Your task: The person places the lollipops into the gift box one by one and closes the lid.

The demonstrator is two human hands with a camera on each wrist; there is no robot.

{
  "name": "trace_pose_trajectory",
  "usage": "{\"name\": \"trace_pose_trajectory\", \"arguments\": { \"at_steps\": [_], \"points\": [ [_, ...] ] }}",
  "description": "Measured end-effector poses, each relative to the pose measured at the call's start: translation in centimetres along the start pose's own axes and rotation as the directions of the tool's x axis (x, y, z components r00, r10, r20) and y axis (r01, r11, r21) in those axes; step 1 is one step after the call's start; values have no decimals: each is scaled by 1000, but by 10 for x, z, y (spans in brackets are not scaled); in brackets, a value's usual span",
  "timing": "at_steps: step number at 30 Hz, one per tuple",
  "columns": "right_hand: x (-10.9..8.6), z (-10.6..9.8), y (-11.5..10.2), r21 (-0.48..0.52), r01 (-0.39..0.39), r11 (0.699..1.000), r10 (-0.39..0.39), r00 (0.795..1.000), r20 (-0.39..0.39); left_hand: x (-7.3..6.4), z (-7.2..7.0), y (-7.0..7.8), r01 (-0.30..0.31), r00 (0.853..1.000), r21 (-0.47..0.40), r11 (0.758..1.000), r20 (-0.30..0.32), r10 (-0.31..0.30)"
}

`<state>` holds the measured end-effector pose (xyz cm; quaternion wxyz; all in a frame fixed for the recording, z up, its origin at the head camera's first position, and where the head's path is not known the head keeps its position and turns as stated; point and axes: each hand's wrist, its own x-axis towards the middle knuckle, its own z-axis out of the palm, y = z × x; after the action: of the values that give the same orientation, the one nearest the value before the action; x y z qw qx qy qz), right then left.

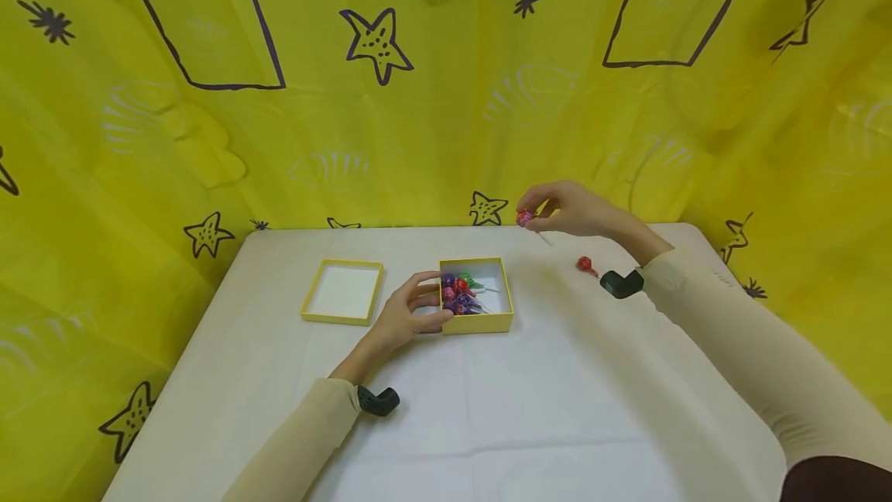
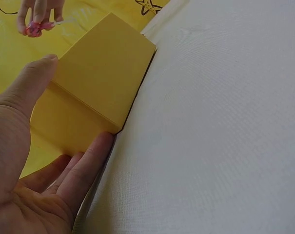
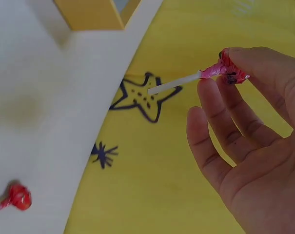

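An open yellow box [image 1: 491, 322] stands on the table with several wrapped lollipops [image 1: 461, 285] in it, purple, red, pink and green, mostly on its left side. My left hand [image 1: 411, 308] holds this box at its left side, thumb at the front left corner. In the left wrist view, the thumb lies at the box's upper edge and fingertips touch low on its wall. Above the table's back edge, my right hand [image 1: 574, 209] pinches a pink-red lollipop [image 3: 225, 69] by its wrapped head. Its white stick points away from the palm.
A red lollipop [image 1: 585, 263] lies on the white-covered table [image 1: 557, 409] below the right hand. To the left of the box is a shallow yellow-rimmed lid [image 1: 344, 291], inside up. A yellow curtain [image 1: 432, 138] with drawn starfish hangs behind the table.
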<state>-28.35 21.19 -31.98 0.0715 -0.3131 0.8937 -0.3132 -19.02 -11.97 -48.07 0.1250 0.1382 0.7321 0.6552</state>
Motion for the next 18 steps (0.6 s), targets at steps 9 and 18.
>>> {"name": "trace_pose_trajectory", "arguments": {
  "at_steps": [9,18],
  "points": [
    [19,28,-15,72,60,996,-63,997,44,-1,1,2,9,1000,5,1000,-7,-9],
    [28,59,-21,111,98,989,-109,990,91,-2,3,10,47,999,22,999,-4,-47]
  ]
}}
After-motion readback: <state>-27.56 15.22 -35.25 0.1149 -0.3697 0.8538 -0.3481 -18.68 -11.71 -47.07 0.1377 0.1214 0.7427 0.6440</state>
